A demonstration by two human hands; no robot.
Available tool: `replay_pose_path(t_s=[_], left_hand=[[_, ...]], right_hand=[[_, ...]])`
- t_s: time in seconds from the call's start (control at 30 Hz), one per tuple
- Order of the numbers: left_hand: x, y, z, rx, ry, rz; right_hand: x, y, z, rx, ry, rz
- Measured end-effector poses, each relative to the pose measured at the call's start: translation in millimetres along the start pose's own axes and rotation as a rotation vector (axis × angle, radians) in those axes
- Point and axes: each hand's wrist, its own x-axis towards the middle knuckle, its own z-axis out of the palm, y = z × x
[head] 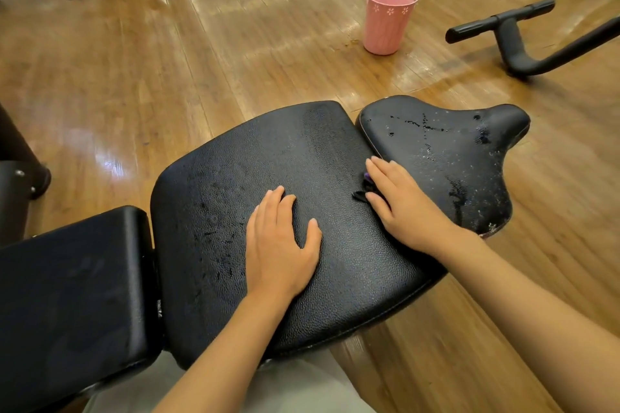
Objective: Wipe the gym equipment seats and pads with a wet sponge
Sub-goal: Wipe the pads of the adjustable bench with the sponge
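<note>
Three black pads sit in a row over the wood floor point(167, 94): a back pad point(67, 295) at the left, the wide seat pad point(268, 161) in the middle, and a saddle-shaped seat point(453, 151) to the right, beaded with water. The wide pad's long axis runs left to right. One left hand point(281, 245) lies flat and spread on it, bracing. One right hand point(406, 204), nearer the saddle, presses straight-fingered on one dark sponge point(364, 189) at the seam between them. One pink cup point(391, 18) stands well apart.

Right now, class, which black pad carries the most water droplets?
The saddle-shaped seat on the right; its surface is beaded with droplets, unlike the other pads.
</note>
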Motion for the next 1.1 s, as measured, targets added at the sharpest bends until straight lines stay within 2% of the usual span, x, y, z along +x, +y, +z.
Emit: replay_pose_path(t_s=[0.13, 0.23, 0.5, 0.63, 0.87, 1.1], left_hand=[[0, 1, -1, -0.001, -0.007, -0.001], [0, 3, -2, 0.000, -0.029, -0.014], [0, 5, -7, -0.018, -0.045, -0.026], [0, 5, -10, -0.011, -0.074, -0.030], [1, 8, -11, 0.009, -0.080, -0.028], [0, 9, -12, -0.009, -0.074, -0.022]], right_hand=[[-18, 0, -3, -0.037, -0.011, -0.008], [0, 2, -1, -0.042, -0.058, -0.003], [52, 1, 5, 0.024, -0.020, 0.040], [17, 1, -3, 0.064, -0.033, 0.030], [-77, -4, -22, 0.056, 0.043, -0.043], [-86, -7, -14, 0.011, 0.087, 0.019]])
